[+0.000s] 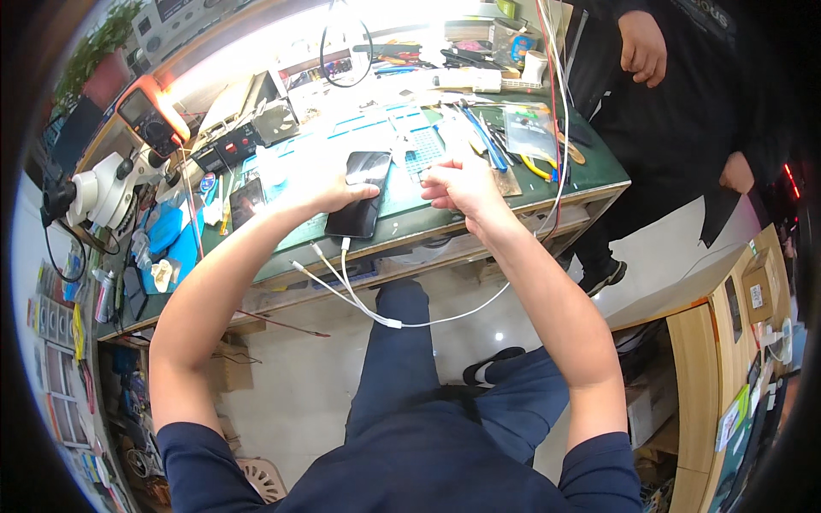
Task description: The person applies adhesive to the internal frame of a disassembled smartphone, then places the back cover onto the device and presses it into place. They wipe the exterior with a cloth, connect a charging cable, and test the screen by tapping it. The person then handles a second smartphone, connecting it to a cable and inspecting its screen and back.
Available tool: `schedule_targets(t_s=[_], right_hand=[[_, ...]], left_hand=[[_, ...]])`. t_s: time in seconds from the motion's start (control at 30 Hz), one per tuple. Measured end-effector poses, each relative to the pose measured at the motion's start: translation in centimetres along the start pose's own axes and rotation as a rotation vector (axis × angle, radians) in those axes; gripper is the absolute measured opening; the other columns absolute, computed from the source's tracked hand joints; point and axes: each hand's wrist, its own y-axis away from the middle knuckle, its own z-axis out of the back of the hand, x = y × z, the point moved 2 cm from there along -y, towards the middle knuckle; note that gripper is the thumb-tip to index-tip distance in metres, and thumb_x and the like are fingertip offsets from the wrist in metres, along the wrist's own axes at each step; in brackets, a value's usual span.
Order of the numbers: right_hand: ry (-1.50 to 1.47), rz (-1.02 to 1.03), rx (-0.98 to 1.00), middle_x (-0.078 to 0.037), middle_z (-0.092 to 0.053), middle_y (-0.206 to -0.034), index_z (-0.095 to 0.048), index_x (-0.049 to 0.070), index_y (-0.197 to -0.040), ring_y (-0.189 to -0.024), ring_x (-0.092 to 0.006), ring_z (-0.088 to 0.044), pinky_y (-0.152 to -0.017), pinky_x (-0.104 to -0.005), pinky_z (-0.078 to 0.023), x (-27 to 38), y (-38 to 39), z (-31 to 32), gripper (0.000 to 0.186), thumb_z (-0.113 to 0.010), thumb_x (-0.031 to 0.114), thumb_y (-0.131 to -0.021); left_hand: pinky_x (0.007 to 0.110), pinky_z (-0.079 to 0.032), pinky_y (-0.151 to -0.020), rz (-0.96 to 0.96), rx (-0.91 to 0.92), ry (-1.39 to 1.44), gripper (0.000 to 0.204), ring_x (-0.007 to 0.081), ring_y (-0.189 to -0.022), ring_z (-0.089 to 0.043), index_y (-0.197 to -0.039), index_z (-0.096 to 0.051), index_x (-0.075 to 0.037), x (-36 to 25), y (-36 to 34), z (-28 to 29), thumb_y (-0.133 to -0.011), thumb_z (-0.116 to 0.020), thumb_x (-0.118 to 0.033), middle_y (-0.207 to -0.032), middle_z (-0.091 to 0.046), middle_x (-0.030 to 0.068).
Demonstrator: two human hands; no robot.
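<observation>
A black smartphone (359,197) lies on the green work mat with its dark screen up. My left hand (335,193) grips its left edge, the thumb resting across the screen. A white three-headed charging cable (345,261) has one plug at the phone's near end. Its two other plugs hang loose past the bench edge, and the single lead runs right, passing behind my right forearm. To the right of the phone, my right hand (462,186) hovers over the mat with fingers curled and pinched together. Whatever may be between those fingertips is too small to make out.
Tweezers and screwdrivers (483,137) lie beyond my right hand, beside yellow-handled pliers (539,168). A second dark phone (247,202), an orange multimeter (152,120) and a white microscope (103,192) stand left. Another person in black (676,128) is at the bench's right end.
</observation>
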Motion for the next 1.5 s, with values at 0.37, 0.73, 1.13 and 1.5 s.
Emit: schedule_targets(t_s=[0.37, 0.73, 1.13, 1.5], right_hand=[[-0.109, 0.032, -0.056, -0.011, -0.070, -0.096, -0.062, -0.001, -0.104, -0.084, -0.0194, -0.073, -0.069, -0.0294, -0.059, 0.1, -0.2, -0.7, 0.019, -0.068, 0.008, -0.089], [-0.489, -0.043, 0.097, -0.013, -0.070, -0.092, -0.061, -0.005, -0.103, -0.083, -0.0222, -0.073, -0.073, -0.0329, -0.061, 0.3, 4.5, -5.0, 0.020, -0.066, 0.005, -0.086], [-0.403, -0.050, 0.089, -0.015, -0.068, -0.099, -0.060, -0.006, -0.107, -0.089, -0.0251, -0.072, -0.080, -0.0362, -0.061, -0.7, 5.3, -6.3, 0.024, -0.070, 0.007, -0.088], [-0.352, -0.031, 0.067, -0.014, -0.067, -0.096, -0.062, -0.005, -0.103, -0.085, -0.0239, -0.072, -0.076, -0.0353, -0.062, -1.5, 5.0, -6.4, 0.021, -0.071, 0.006, -0.088]], left_hand=[[0.036, -0.051, -0.094, 0.236, 0.158, 0.787, 0.089, 0.0262, -0.110, -0.063, -0.141, -0.039, 0.007, 2.1, 1.0, 0.1, -0.082, -0.080, -0.045, -0.126, -0.059, 0.0199], [0.029, -0.057, -0.086, 0.051, 0.043, 1.714, 0.043, 0.0131, -0.099, -0.068, -0.132, -0.051, -0.002, 0.6, 11.5, -4.5, -0.094, -0.070, -0.012, -0.115, -0.068, 0.0065], [0.033, -0.058, -0.088, 0.022, -0.074, 1.681, 0.042, 0.0148, -0.103, -0.068, -0.135, -0.050, -0.004, -0.1, 12.8, -5.8, -0.097, -0.065, -0.009, -0.119, -0.067, 0.0084], [0.032, -0.061, -0.079, 0.046, -0.184, 1.645, 0.057, 0.0169, -0.094, -0.071, -0.139, -0.043, -0.001, -0.9, 13.0, -5.8, -0.091, -0.072, -0.007, -0.110, -0.070, 0.0120]])
